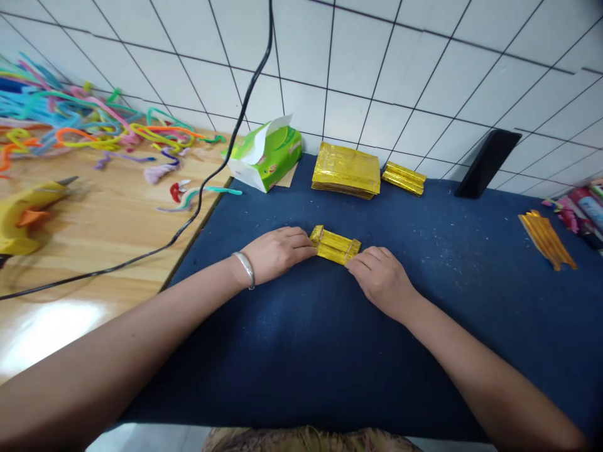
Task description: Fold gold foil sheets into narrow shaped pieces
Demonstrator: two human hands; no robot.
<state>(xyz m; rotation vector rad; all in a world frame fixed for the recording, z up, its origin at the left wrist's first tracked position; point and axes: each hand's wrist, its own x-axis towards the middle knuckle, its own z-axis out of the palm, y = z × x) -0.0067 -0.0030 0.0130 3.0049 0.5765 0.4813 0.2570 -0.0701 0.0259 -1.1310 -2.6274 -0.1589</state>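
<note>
A folded piece of gold foil paper [335, 246] lies on the dark blue tabletop [330, 351], with lengthwise creases and both short ends turned up. My left hand [277, 252], below a silver bangle, grips its left end with the fingers closed. At the right end, my right hand [380, 279] pinches the lower corner between thumb and fingers. The fingertips hide small parts of both ends. Behind the hands sits a thick stack of flat gold sheets [346, 168]. Beside that stack is another pleated gold piece [404, 178].
A green tissue pack [277, 157] and a black slab-like object [488, 163] stand by the tiled wall. Pleated gold strips [546, 238] lie far right. On the wooden table at left are a yellow glue gun [28, 213] and tangled pipe cleaners [94, 119]. A black cable [202, 188] crosses the view.
</note>
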